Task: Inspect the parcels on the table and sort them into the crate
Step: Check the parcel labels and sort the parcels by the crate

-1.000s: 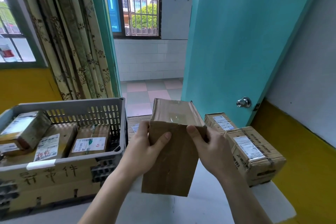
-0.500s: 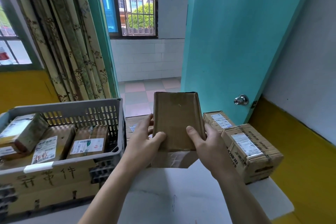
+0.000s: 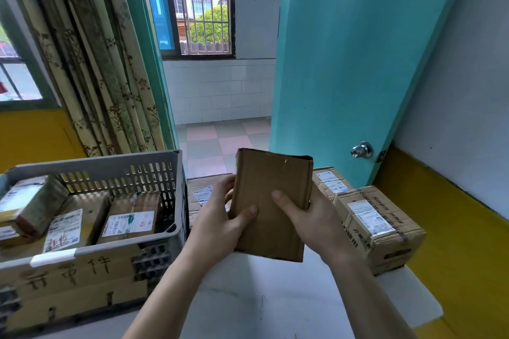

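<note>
I hold a plain brown cardboard parcel (image 3: 271, 205) upright above the white table (image 3: 275, 297), its blank face towards me. My left hand (image 3: 217, 224) grips its left edge with the thumb across the front. My right hand (image 3: 308, 221) grips its right edge, thumb also on the front. The grey plastic crate (image 3: 121, 170) stands at the left with several labelled parcels (image 3: 129, 219) inside. Behind my hands lies a flat parcel (image 3: 202, 190), and two taped boxes (image 3: 378, 224) sit at the right.
A cardboard strip with handwritten characters (image 3: 68, 275) covers the crate's front. A turquoise door (image 3: 352, 63) with a metal knob (image 3: 361, 150) stands open behind the table. Curtains (image 3: 91, 63) hang at the left. A yellow wall band (image 3: 454, 228) runs along the right.
The parcel has been turned over in my hands: the taped end that showed on top, then at the bottom, is out of sight, and the plain face now fronts me.
</note>
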The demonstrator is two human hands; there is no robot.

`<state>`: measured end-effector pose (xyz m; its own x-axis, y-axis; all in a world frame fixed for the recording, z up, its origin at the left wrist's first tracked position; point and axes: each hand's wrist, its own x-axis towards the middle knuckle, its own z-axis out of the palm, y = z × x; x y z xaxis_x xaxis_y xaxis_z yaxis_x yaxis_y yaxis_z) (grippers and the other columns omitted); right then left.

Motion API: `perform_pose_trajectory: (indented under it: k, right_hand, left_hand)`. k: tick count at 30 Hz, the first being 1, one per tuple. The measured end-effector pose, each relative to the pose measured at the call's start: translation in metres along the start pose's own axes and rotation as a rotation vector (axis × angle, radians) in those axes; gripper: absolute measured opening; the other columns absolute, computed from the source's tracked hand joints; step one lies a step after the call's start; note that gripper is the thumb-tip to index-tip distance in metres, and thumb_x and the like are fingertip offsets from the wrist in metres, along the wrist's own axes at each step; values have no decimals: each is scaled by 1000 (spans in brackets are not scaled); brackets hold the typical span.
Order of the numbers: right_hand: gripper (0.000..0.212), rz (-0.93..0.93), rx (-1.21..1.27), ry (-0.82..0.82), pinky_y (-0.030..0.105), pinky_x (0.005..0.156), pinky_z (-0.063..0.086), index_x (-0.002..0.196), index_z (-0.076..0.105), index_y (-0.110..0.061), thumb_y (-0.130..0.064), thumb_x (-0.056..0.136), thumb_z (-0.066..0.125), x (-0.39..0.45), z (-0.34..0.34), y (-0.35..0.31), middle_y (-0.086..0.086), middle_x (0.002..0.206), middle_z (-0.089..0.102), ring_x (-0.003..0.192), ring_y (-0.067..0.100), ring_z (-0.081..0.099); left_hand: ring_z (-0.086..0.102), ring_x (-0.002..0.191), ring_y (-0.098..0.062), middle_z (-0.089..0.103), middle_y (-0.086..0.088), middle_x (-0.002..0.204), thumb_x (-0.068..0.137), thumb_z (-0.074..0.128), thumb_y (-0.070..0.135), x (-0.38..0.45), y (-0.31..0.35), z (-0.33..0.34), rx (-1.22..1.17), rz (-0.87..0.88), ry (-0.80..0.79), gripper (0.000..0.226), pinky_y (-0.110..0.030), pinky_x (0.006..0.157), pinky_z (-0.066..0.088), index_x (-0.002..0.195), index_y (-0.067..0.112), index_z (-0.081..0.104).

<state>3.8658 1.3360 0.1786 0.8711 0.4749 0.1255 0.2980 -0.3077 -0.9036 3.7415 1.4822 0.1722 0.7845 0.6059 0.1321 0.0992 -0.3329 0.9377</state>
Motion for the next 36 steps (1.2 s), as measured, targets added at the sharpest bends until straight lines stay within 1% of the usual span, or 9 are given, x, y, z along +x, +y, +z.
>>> perform_pose_trajectory:
  k: [3, 7, 10, 14, 17, 20, 25, 31, 36]
  right_hand:
    - [34, -12, 11, -17, 37, 88, 57, 111, 65, -44, -60, 82, 73, 0, 1, 8, -6, 111, 68, 100, 9, 66]
    - [36, -53, 48, -72, 28, 78, 60, 115, 59, -49, -51, 83, 76, -3, 6, 9, -19, 110, 69, 96, 3, 67]
    - [40, -47, 134, -81, 26, 76, 61, 118, 64, -35, -45, 83, 79, -3, 8, 7, -20, 108, 72, 97, 3, 69]
    - [54, 38, 182, -37, 21, 66, 43, 100, 61, -22, -71, 80, 53, -2, 2, -13, -11, 89, 65, 86, 5, 62]
    - [51, 75, 148, 17, 28, 66, 39, 103, 58, -20, -68, 92, 47, 1, 3, -16, -6, 90, 61, 85, 9, 58]
    - [28, 124, 172, 28, 27, 64, 40, 109, 58, -19, -44, 97, 55, 2, 5, -12, -3, 97, 63, 86, 7, 58]
    - [36, 71, 173, -72, 43, 87, 58, 104, 71, -28, -37, 75, 52, -2, 17, -13, -7, 101, 74, 97, 15, 68]
    - [10, 84, 162, 6, 32, 85, 56, 101, 68, -27, -25, 93, 64, 5, 13, -12, -13, 98, 73, 98, 10, 67]
    - [20, -21, -17, 55, 35, 89, 57, 115, 68, -23, -33, 99, 62, 5, 17, -13, -16, 94, 67, 93, 13, 65]
  left_hand:
    - [58, 123, -3, 55, 16, 137, 82, 76, 41, 2, 3, -2, 12, 9, 6, 80, -40, 101, 56, 154, 31, 40]
    - [57, 111, 2, 51, 11, 128, 91, 70, 52, 6, 7, -5, 32, -2, 65, 55, -18, 94, 52, 140, 33, 56]
    - [65, 112, -12, 63, 5, 127, 91, 74, 44, 9, 1, -6, 25, -1, 97, 48, -42, 95, 58, 133, 27, 59]
    - [68, 112, -10, 72, 8, 119, 93, 76, 28, 6, -11, -5, 20, -3, 64, 34, -43, 92, 59, 120, 28, 56]
    - [65, 115, 1, 71, 10, 119, 85, 79, 51, 0, -8, -2, -71, -35, 29, 47, -33, 93, 58, 116, 26, 55]
    - [64, 92, 7, 67, 11, 103, 79, 54, 73, -1, 11, -3, -103, -106, 56, 57, -20, 75, 48, 104, 22, 57]
    - [67, 100, -4, 70, 9, 111, 94, 71, 41, 13, 13, -10, -68, -108, 125, 23, -32, 89, 56, 110, 31, 58]
    - [71, 102, -10, 73, 8, 110, 95, 72, 18, 12, 7, -9, -47, -107, 113, 33, -45, 98, 57, 125, 24, 57]
    - [68, 109, -9, 68, 3, 126, 92, 76, 23, 7, 4, -1, -54, -87, 122, 43, -41, 95, 59, 128, 27, 53]
